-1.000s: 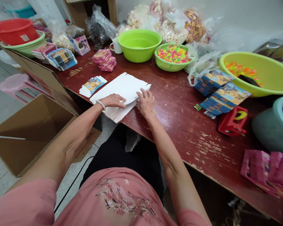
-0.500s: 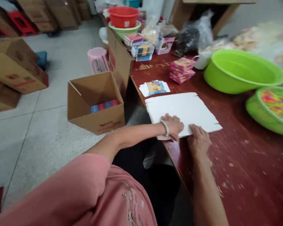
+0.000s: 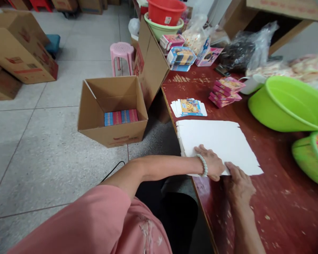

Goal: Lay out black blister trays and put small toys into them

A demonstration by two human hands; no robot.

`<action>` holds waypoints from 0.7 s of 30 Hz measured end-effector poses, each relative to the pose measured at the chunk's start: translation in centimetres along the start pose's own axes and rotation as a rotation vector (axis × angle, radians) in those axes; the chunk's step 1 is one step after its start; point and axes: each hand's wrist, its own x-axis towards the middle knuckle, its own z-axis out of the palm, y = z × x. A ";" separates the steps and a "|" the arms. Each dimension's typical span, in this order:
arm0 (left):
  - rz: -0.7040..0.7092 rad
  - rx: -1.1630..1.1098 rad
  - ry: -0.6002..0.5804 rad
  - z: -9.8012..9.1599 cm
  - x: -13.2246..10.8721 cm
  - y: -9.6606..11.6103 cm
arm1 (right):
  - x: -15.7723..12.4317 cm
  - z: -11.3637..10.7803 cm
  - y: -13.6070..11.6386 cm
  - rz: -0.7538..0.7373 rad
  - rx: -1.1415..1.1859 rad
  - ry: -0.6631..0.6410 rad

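A stack of flat white card blanks (image 3: 217, 141) lies at the near left edge of the dark red table (image 3: 278, 208). My left hand (image 3: 211, 163), with a pale bead bracelet on the wrist, rests flat on the stack's near edge. My right hand (image 3: 238, 185) lies beside it, fingertips pressing the same near edge. Neither hand has lifted anything. Beyond the blanks sit a small pile of printed cards (image 3: 189, 107) and a stack of pink packets (image 3: 226, 91).
An open cardboard box (image 3: 112, 132) with a row of small blue and red boxes stands on the floor at the left. A pink stool (image 3: 122, 53), more cartons (image 3: 21, 46), green basins (image 3: 288, 106), a red basin (image 3: 165, 10) and plastic bags surround the table.
The camera has swung left, from the table toward the floor and the open box. Both hands have slid to the near edge of the white blanks and stay pressed there.
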 end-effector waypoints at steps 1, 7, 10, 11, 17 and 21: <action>0.027 -0.020 -0.001 -0.2 -0.5 0.2 | 0.0 -0.4 -0.1 -0.024 -0.024 -0.018; 0.038 -0.008 0.055 0.1 -3.0 1.1 | -0.7 -2.9 -2.8 -0.070 -0.181 -0.084; 0.075 0.050 0.065 0.8 -2.9 0.8 | -0.7 -3.3 -3.9 -0.040 -0.181 -0.101; 0.088 0.072 0.064 1.0 -2.8 0.7 | -0.7 -3.4 -4.0 -0.037 -0.170 -0.129; 0.086 0.197 0.036 0.9 -3.2 0.4 | 0.0 -3.9 -3.2 -0.089 -0.063 -0.265; 0.038 0.258 0.052 1.6 -3.8 0.6 | 0.0 -3.6 -2.6 -0.126 -0.011 -0.279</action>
